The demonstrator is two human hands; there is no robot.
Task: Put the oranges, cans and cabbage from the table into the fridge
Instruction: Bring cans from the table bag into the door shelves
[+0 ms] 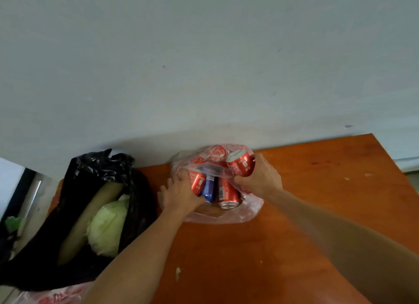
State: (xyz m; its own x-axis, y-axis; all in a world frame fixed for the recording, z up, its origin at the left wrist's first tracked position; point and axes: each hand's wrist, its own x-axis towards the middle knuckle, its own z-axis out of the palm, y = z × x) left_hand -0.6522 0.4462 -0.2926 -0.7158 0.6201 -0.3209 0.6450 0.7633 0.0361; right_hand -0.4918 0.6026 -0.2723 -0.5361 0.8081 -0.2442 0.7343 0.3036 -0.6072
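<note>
Step in hand, likely: getting cans out of the clear plastic bag (pixel 249 209), which sits at 12 o'clock on the desk (pixel 317 190). To do it well, peel the film off first, lift one can at a time, and pin the rest so none rolls.

Right hand (pixel 260 176) is clamped round the upper red can (pixel 240 165) at 1 o'clock of the pile. Left hand (pixel 181 192) lies against the lower red can (pixel 198 182) at 9 o'clock; gripping or pressing, cannot tell. Blue can (pixel 209 188) is just beside it. Forearms reach in from 5 and 7 o'clock.

Cabbage (pixel 108 222) is in the black bag (pixel 90 174) at 8 o'clock. No oranges seen.
</note>
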